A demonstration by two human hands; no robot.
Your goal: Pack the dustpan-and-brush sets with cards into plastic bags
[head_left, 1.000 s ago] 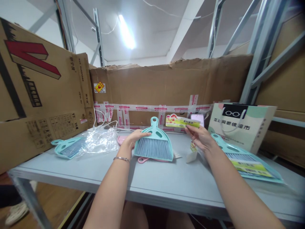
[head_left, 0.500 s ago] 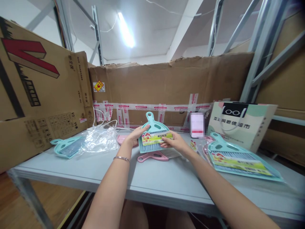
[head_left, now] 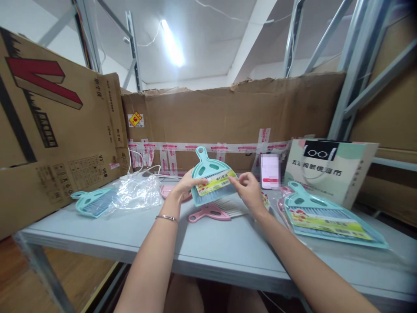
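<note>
Left hand (head_left: 186, 186) grips the raised teal dustpan (head_left: 210, 174); right hand (head_left: 249, 189) pinches its label (head_left: 215, 181).

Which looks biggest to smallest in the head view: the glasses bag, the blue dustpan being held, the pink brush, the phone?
1. glasses bag
2. blue dustpan, in the left hand
3. pink brush, partly hidden by the dustpan
4. phone; it stands farther back, so brush versus phone is unsure.

Warehouse, steel racking (head_left: 353, 74), cardboard boxes (head_left: 58, 130)
</note>
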